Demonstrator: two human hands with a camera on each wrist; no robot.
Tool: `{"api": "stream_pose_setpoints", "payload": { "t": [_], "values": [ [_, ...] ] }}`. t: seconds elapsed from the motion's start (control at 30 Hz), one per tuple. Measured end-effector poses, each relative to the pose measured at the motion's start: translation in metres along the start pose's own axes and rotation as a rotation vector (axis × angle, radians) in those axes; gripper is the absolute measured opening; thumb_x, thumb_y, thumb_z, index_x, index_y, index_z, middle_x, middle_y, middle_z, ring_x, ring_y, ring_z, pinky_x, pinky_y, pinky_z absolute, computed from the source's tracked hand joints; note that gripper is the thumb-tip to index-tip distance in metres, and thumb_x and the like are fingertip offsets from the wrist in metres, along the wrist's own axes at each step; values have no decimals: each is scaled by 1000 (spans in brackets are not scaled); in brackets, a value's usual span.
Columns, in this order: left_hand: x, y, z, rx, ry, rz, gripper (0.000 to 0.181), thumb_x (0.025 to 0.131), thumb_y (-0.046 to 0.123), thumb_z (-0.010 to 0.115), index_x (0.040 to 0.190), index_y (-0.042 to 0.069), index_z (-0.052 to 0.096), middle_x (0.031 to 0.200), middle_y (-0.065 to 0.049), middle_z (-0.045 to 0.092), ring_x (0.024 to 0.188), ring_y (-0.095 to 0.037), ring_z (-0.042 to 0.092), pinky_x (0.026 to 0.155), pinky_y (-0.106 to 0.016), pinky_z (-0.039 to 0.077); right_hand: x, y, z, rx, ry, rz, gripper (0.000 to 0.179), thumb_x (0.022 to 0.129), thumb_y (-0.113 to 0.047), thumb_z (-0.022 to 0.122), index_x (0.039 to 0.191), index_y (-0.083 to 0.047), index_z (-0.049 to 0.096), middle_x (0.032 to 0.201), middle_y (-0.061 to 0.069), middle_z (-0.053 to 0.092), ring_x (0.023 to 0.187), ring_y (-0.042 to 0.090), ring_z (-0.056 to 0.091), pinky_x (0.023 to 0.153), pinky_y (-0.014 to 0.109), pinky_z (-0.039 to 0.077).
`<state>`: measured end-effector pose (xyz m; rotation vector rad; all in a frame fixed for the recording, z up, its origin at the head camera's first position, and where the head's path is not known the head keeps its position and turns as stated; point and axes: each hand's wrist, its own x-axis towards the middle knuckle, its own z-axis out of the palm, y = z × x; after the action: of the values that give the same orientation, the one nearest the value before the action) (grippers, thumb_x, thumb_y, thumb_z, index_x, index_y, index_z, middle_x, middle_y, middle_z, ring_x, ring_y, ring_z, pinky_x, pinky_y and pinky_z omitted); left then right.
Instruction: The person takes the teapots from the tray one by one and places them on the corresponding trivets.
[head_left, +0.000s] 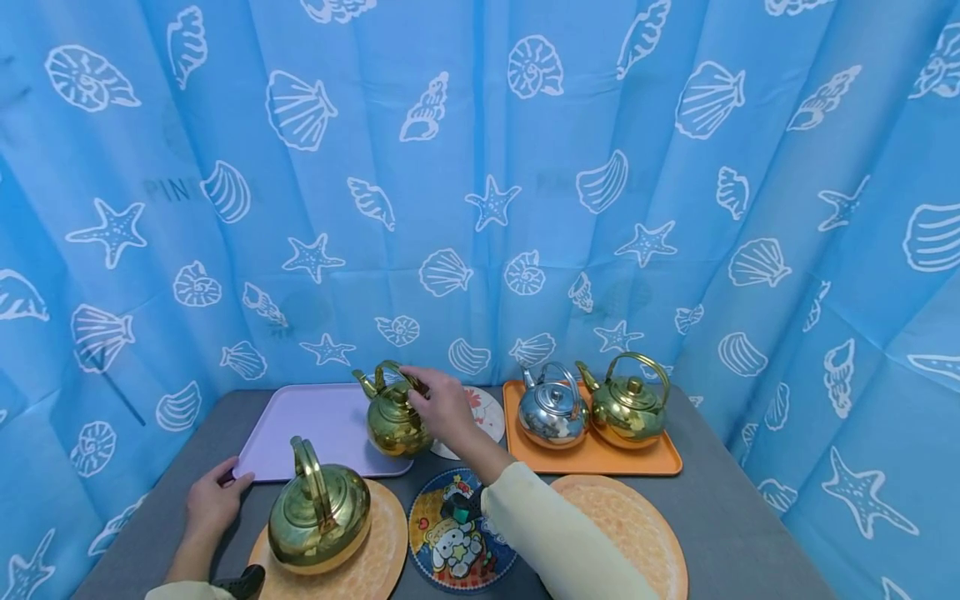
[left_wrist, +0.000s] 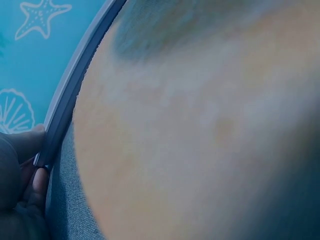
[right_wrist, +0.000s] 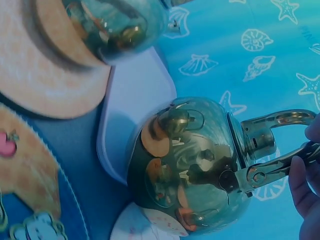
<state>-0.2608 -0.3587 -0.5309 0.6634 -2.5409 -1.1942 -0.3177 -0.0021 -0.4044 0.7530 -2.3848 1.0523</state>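
Note:
My right hand (head_left: 446,404) grips the top handle of a gold kettle (head_left: 393,427), whose spout points left. This kettle overlaps the right end of a lavender tray (head_left: 307,417) in the head view. In the right wrist view the fingers (right_wrist: 300,187) curl at its handle, and its shiny body (right_wrist: 190,175) fills the middle. My left hand (head_left: 212,504) pinches the tray's near left corner, thumb above and a finger below the rim (left_wrist: 65,95). Beside that hand, a larger gold kettle (head_left: 318,517) stands on a round tan placemat (head_left: 386,508).
An orange tray (head_left: 667,462) at the right bears a silver kettle (head_left: 553,414) and another gold kettle (head_left: 628,412). A cartoon-print round mat (head_left: 457,550), a second tan placemat (head_left: 637,525) and a white round mat (head_left: 487,412) lie nearby. Behind hangs a blue shell-print curtain (head_left: 480,317).

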Motion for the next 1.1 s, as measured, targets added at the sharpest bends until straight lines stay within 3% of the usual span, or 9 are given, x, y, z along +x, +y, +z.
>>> {"api": "stream_pose_setpoints", "payload": {
  "t": [0.1, 0.27, 0.37, 0.5, 0.77, 1.1],
  "values": [
    [-1, -1, 0, 4, 11, 16, 51, 96, 11, 59, 138, -12, 42, 133, -39, 43, 124, -52, 40, 101, -61, 35, 0, 4, -6, -8, -5, -6, 37, 93, -6, 63, 129, -17, 65, 121, 4, 66, 83, 16, 61, 64, 28, 48],
    [-1, -1, 1, 0, 20, 21, 51, 96, 12, 59, 138, -12, 42, 133, -39, 43, 123, -52, 42, 100, -60, 37, 1, 9, -17, 4, -11, 1, 37, 94, -7, 62, 130, -16, 64, 121, 6, 65, 57, 14, 46, 51, 25, 40],
    [-2, -2, 1, -6, 20, 34, 50, 96, 10, 58, 137, -12, 42, 133, -39, 44, 122, -52, 43, 98, -60, 38, 0, 13, -22, -27, 4, 1, 36, 94, -8, 62, 129, -16, 64, 122, 6, 66, 71, 15, 57, 58, 26, 44],
    [-2, -2, 0, -14, 10, 40, 50, 97, 11, 58, 138, -12, 41, 133, -40, 43, 121, -52, 44, 97, -60, 39, -2, 19, -27, -48, 26, -5, 37, 93, -6, 64, 128, -15, 65, 121, 7, 66, 104, 21, 62, 72, 33, 50],
    [-1, -1, -1, -16, -7, 35, 51, 99, 14, 56, 140, -12, 39, 135, -39, 41, 122, -52, 42, 98, -60, 38, -7, 37, -29, -85, 102, -16, 36, 88, -3, 69, 123, -12, 68, 118, 8, 68, 109, 27, 62, 88, 43, 52],
    [-3, -2, -1, -31, -12, 24, 53, 99, 14, 56, 140, -12, 38, 135, -39, 40, 123, -52, 41, 99, -60, 38, -11, 51, -33, -85, 102, 32, 36, 90, -5, 66, 125, -11, 67, 120, 10, 67, 110, 29, 61, 87, 44, 51]
  ]
}}
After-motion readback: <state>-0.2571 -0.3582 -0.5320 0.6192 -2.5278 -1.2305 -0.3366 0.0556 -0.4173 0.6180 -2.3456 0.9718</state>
